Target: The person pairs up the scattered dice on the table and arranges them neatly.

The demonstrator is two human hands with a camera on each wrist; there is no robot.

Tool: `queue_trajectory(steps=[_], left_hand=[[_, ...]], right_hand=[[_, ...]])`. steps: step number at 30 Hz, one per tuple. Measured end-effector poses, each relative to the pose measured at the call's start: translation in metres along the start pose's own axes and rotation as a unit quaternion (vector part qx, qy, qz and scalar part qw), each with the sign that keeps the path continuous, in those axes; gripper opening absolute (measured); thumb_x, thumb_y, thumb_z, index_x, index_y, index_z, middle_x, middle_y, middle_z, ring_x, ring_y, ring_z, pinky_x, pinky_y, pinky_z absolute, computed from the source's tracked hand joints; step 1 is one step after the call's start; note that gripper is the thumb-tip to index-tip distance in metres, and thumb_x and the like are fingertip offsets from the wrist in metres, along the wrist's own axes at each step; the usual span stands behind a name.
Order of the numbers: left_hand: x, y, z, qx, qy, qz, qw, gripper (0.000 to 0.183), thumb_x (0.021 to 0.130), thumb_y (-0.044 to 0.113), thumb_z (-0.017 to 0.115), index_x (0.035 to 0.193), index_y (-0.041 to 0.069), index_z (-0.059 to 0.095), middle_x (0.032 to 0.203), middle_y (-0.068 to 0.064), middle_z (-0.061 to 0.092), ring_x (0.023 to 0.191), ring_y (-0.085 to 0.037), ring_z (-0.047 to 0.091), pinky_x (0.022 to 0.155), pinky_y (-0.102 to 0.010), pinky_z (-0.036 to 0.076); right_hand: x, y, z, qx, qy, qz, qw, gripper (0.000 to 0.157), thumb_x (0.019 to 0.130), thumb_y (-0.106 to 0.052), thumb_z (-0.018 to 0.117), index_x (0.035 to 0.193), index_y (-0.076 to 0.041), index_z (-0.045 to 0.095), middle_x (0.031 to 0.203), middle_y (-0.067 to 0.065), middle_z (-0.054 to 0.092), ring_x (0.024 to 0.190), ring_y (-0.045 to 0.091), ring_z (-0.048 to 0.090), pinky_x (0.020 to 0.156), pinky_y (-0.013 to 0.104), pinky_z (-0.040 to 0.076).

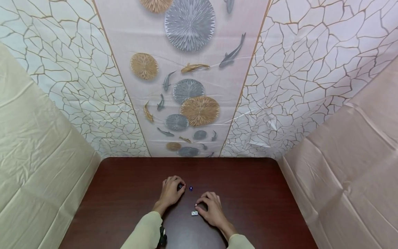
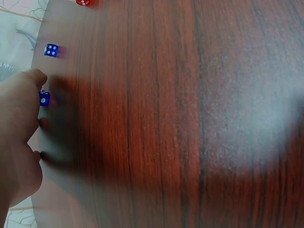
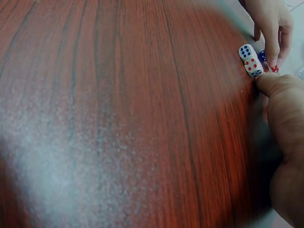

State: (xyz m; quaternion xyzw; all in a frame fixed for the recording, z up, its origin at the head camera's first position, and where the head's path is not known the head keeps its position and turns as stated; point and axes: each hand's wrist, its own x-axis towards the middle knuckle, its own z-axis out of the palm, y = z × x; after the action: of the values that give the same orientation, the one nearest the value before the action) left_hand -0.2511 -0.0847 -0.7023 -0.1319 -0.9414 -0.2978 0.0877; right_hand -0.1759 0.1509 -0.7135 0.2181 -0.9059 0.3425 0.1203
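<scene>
My left hand (image 1: pixel 171 191) pinches a small red die (image 1: pixel 185 184) at its fingertips. Beneath the curve of that hand lies a dark blue die (image 1: pixel 179 186), also visible as a blue die (image 2: pixel 44 98) beside the thumb in the left wrist view. A second blue die (image 1: pixel 191 188) sits on the table just right of the left fingertips. My right hand (image 1: pixel 213 209), nearer the body, has thumb and index finger around another red die (image 1: pixel 196 205). Two white dice (image 1: pixel 194 213) lie side by side near the right thumb, one showing blue pips and one red.
The dark reddish-brown wooden table (image 1: pixel 124 193) has rounded far corners. A patterned cloth (image 1: pixel 199 69) with fish and round motifs rises behind it. Beige draped panels (image 1: pixel 342 173) stand along both sides.
</scene>
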Motion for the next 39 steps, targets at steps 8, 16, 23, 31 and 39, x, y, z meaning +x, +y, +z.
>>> queue_trajectory(steps=[8,16,23,31,39], left_hand=[[-0.010,0.001,-0.010,-0.019,0.029,0.025,0.9991,0.005,0.094,0.028,0.077,0.098,0.026,0.074,0.116,0.004,0.069,0.119,-0.027,0.059,0.110,-0.057,0.039],[-0.033,0.004,-0.016,-0.012,0.078,0.091,0.9927,0.009,0.090,0.026,0.081,0.097,0.025,0.074,0.113,0.007,0.069,0.116,-0.024,0.060,0.104,-0.056,0.041],[-0.055,0.010,-0.012,-0.020,0.080,0.106,0.9909,0.011,0.089,0.025,0.082,0.095,0.026,0.074,0.112,0.006,0.071,0.114,-0.022,0.062,0.101,-0.054,0.044],[-0.071,0.019,-0.001,-0.027,0.076,0.120,0.9894,0.012,0.088,0.023,0.084,0.095,0.026,0.074,0.107,0.010,0.069,0.107,-0.016,0.063,0.097,-0.054,0.048],[-0.074,0.024,0.007,-0.045,0.055,0.116,0.9907,0.011,0.089,0.025,0.083,0.096,0.026,0.075,0.105,0.011,0.069,0.107,-0.014,0.062,0.099,-0.052,0.045]], right_hand=[[0.000,-0.001,-0.001,-0.002,0.004,-0.006,1.000,0.018,0.084,-0.027,0.087,0.099,-0.023,0.078,0.106,-0.002,0.067,0.109,0.015,0.052,0.094,0.043,0.036],[0.000,0.001,0.001,-0.016,0.019,-0.021,0.999,0.019,0.082,-0.027,0.088,0.097,-0.022,0.078,0.104,-0.003,0.067,0.107,0.014,0.053,0.092,0.041,0.036],[0.000,0.000,0.000,-0.020,0.023,-0.023,0.999,0.018,0.082,-0.026,0.089,0.097,-0.024,0.078,0.103,-0.003,0.067,0.107,0.015,0.054,0.092,0.041,0.036],[0.000,-0.002,-0.002,-0.012,0.014,-0.010,1.000,0.017,0.084,-0.026,0.087,0.098,-0.023,0.078,0.105,-0.001,0.068,0.107,0.015,0.053,0.093,0.042,0.036],[0.000,-0.003,-0.002,-0.008,0.002,0.000,1.000,0.017,0.085,-0.028,0.087,0.098,-0.024,0.078,0.105,-0.004,0.067,0.109,0.014,0.053,0.094,0.043,0.037]])
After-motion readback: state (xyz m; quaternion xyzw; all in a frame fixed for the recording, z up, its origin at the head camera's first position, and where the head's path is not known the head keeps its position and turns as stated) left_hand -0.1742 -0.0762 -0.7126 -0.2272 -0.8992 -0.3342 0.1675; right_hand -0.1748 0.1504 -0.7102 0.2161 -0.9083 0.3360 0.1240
